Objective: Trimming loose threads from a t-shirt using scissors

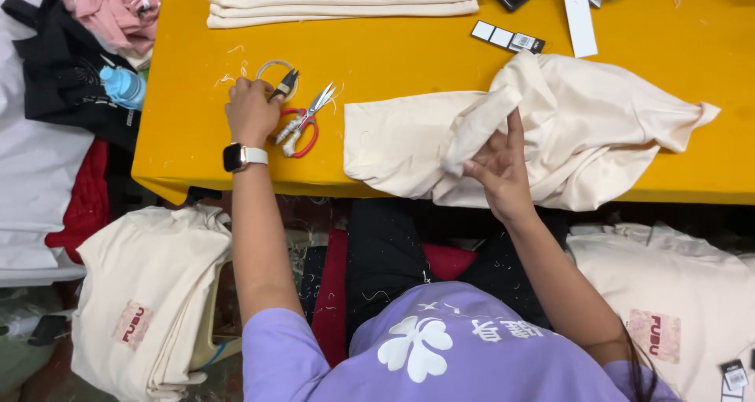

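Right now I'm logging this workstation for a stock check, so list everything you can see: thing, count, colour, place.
Table: one, yellow, across the upper half.
Loose garment: one, cream, crumpled on the table at right.
Folded garments: one stack, cream, far edge of the table.
Scissors: one pair, red handles, on the table beside the left hand.
Thread snips: one, dark, at the left hand.
Paper tags: several, white and black, far right of the table.
Garment piles: two, cream, below the table at left and right.
Clothes heap: pink, black and red, far left.
Watch: one, white strap, left wrist.
Left hand: on the table at the snips.
Right hand: fingers in the loose garment's fold.
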